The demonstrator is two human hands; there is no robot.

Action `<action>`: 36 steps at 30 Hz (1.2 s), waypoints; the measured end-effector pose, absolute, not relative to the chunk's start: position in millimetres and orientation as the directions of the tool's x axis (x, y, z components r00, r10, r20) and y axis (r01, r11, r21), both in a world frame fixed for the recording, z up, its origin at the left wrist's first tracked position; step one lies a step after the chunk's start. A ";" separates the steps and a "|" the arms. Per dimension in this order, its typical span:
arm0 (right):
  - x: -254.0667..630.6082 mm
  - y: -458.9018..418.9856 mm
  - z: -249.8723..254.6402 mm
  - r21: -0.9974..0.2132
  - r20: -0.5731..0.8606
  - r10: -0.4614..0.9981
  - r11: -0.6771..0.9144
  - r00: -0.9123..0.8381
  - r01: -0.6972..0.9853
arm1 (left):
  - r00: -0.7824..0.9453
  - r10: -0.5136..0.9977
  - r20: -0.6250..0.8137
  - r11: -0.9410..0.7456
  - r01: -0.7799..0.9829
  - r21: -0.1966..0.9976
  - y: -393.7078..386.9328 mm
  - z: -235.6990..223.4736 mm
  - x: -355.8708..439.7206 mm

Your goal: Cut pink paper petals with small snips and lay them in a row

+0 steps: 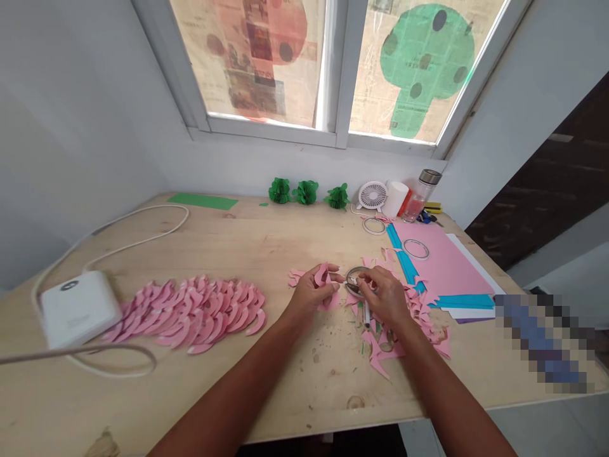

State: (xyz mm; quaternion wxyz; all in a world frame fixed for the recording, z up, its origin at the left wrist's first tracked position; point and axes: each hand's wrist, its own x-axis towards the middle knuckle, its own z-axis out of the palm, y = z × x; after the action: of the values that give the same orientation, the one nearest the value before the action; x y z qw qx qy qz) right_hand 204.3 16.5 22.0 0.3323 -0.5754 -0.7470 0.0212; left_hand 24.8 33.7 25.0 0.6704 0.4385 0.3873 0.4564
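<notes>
My left hand [314, 289] is closed on a curved pink paper piece [322, 274], pinched between thumb and fingers. Close by, my right hand [384, 292] has its thumb and fingertips pinched at a narrow roll of tape [351, 273]. Whether they grip the roll itself or a strip from it, I cannot tell. Under and around the right hand lie pink paper scraps [378, 358] and a pen-like stick [366, 314]. To the left, many curved pink paper pieces [204, 311] lie overlapped in rows, some with whitish ends.
A white power bank [80, 308] with a looping cable [137, 238] sits at the left. Along the back stand green paper puffs [305, 192], a small fan [373, 195] and a glass bottle [421, 197]. Pink paper sheets [451, 266] and another tape roll [416, 249] are at the right.
</notes>
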 end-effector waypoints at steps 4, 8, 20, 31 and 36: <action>198.6 15.1 24.7 -0.518 0.493 0.852 0.451 -0.178 0.727 | 0.286 0.955 -0.078 0.152 -0.248 0.957 32.0 23.0 27.7; 195.1 14.9 22.8 -0.567 0.492 0.851 0.474 -0.184 0.674 | 0.314 0.946 -0.084 0.160 -0.226 0.961 31.4 20.1 28.9; 194.0 16.6 18.2 -0.656 0.437 0.890 0.414 -0.129 0.631 | 0.304 0.950 -0.074 0.153 -0.245 0.957 31.0 20.3 31.4; 191.3 17.9 14.5 -0.807 0.316 0.948 0.293 -0.044 0.513 | 0.297 0.954 -0.047 0.118 -0.226 0.967 30.6 19.1 30.6; 191.3 13.7 23.5 -0.847 0.327 0.944 0.316 -0.049 0.427 | 0.227 0.973 -0.044 0.085 -0.176 0.981 33.1 20.5 30.8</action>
State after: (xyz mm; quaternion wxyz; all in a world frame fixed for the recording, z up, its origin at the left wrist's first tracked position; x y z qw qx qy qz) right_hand 191.3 13.7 23.5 0.4606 -0.5132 -0.6677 0.2805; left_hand 30.8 33.1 20.5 0.6128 0.4876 0.4088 0.4685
